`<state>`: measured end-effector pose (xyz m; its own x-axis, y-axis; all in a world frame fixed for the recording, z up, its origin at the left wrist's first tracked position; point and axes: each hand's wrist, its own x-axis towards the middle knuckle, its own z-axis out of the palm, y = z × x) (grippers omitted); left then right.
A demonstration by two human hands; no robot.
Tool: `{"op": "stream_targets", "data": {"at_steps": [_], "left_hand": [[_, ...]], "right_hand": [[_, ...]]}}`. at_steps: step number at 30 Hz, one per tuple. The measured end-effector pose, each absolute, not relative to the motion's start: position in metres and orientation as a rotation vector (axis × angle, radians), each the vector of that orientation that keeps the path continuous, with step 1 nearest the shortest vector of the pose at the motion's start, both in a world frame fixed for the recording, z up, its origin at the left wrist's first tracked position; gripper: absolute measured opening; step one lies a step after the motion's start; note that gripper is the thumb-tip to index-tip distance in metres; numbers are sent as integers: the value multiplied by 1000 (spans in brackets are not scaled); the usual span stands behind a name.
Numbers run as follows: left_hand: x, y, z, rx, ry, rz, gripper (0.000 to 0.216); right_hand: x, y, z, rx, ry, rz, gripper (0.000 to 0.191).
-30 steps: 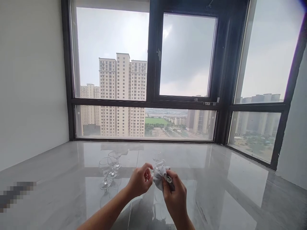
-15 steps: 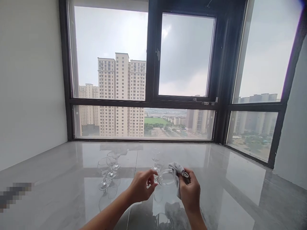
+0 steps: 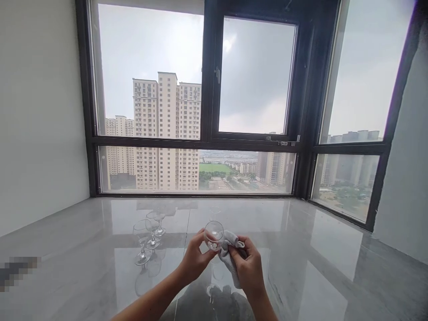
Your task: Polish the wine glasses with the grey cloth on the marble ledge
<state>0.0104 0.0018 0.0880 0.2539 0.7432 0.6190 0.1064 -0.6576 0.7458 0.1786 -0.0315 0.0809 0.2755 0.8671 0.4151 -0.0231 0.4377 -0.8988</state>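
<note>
My left hand (image 3: 195, 258) pinches a small clear stemmed glass (image 3: 214, 234), its bowl rim turned toward me. Beside it, my right hand (image 3: 248, 267) is closed on a grey cloth (image 3: 230, 257) that touches the glass's right side. Both hands hover over a glossy grey marble surface (image 3: 317, 267). To the left stand three more clear stemmed glasses (image 3: 147, 238) in a cluster. Another glass (image 3: 214, 212) stands just behind the one I hold.
A white wall (image 3: 40, 116) runs along the left. Large dark-framed windows (image 3: 210, 89) close off the far and right sides, with tower blocks outside. A blurred dark patch (image 3: 16, 272) lies at the left edge of the surface.
The glass has been turned from lying sideways between my hands to facing me with its rim. My right hand with the cloth has moved back in against the glass.
</note>
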Motion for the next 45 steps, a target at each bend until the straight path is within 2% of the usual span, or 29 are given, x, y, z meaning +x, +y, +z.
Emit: {"op": "stream_targets", "data": {"at_steps": [4, 7, 16, 23, 29, 37, 41, 43, 45], "left_hand": [[14, 6, 87, 1558, 675, 1292, 40], [15, 6, 89, 1484, 649, 1274, 45], [22, 9, 75, 1794, 797, 1027, 34], [26, 31, 54, 1876, 990, 1007, 27], [29, 31, 53, 1903, 958, 1058, 20], [25, 29, 54, 2193, 1197, 1048, 5], [0, 13, 78, 2414, 1245, 1343, 8], [-23, 4, 93, 2444, 1284, 1725, 5], [-51, -3, 104, 2289, 1394, 2188, 19]], "right_hand": [[181, -32, 76, -1016, -1206, 671, 26], [185, -29, 70, -1129, -1195, 564, 23], [218, -24, 68, -1370, -756, 165, 35], [219, -24, 66, -1336, -758, 185, 35], [211, -21, 64, -1320, -787, 224, 34], [210, -24, 60, -1323, -765, 192, 36], [214, -28, 60, -1371, -783, 139, 36], [216, -28, 59, -1404, -809, 119, 36], [216, -28, 59, -1427, -842, 107, 37]]}}
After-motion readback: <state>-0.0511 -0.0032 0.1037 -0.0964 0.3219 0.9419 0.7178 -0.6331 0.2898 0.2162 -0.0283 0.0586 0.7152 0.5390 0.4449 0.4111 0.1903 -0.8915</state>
